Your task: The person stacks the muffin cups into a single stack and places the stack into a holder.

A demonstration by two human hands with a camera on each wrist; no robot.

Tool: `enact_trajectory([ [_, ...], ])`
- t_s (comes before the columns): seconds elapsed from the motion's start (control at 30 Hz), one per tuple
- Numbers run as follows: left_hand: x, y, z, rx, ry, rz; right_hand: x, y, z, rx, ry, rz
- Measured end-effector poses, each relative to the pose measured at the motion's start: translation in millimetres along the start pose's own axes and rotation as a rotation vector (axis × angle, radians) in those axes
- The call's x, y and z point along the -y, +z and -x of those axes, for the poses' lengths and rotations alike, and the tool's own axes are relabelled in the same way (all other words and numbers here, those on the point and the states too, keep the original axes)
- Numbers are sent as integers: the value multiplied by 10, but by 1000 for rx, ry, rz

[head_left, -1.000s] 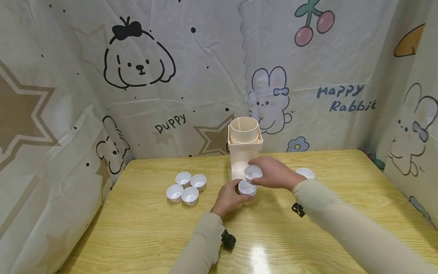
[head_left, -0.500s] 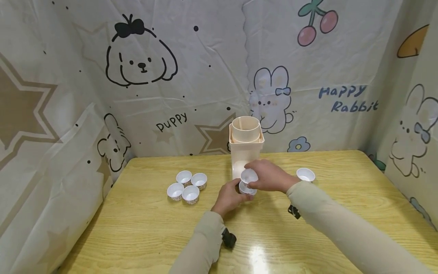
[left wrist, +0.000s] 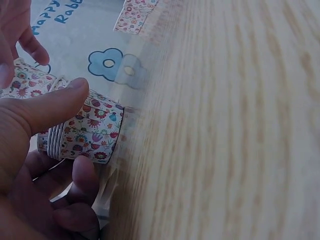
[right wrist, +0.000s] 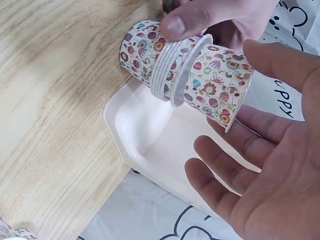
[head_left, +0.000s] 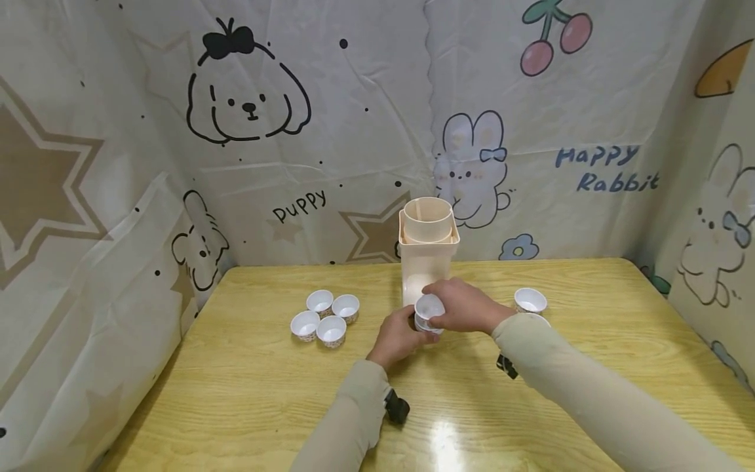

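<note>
My left hand (head_left: 396, 335) grips a stack of nested floral paper cups (left wrist: 95, 131), standing base down on the wooden table. In the right wrist view, several white rims show at the top of this stack, and the left thumb lies across its side. Directly above, my right hand (head_left: 466, 306) holds another floral paper cup (right wrist: 217, 85) near its rim, between thumb and fingers. That cup's lower end sits inside the stack's mouth, while most of its side still shows. From the head view, its white inside covers most of the stack beneath.
A tall cream container with a round tube (head_left: 426, 252) stands just behind the hands. To the left, several paper cups (head_left: 331, 331) stand grouped on the table (head_left: 248, 393). Another paper cup (head_left: 530, 300) stands at right, with one more partly behind the right sleeve (head_left: 531, 341).
My right hand has moved slightly left and down, lowering its cup into the mouth of the stack. The left hand keeps its grip in place. The head view has shifted slightly.
</note>
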State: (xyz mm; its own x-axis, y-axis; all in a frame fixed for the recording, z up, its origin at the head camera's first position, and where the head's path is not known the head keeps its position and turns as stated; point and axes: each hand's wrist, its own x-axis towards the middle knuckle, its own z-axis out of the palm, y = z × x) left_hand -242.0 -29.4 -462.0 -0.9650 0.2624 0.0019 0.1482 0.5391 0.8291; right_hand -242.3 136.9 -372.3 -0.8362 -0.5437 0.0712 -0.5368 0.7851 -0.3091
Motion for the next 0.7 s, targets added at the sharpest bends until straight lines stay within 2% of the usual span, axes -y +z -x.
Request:
enact_trajectory([
  [0.3,-2,7,-28,1,3,34,-24,29,-27,10,10,-6],
  [0.7,-2,-1,-22,-1,-16,10,-42,92,-46,35,32,-21],
])
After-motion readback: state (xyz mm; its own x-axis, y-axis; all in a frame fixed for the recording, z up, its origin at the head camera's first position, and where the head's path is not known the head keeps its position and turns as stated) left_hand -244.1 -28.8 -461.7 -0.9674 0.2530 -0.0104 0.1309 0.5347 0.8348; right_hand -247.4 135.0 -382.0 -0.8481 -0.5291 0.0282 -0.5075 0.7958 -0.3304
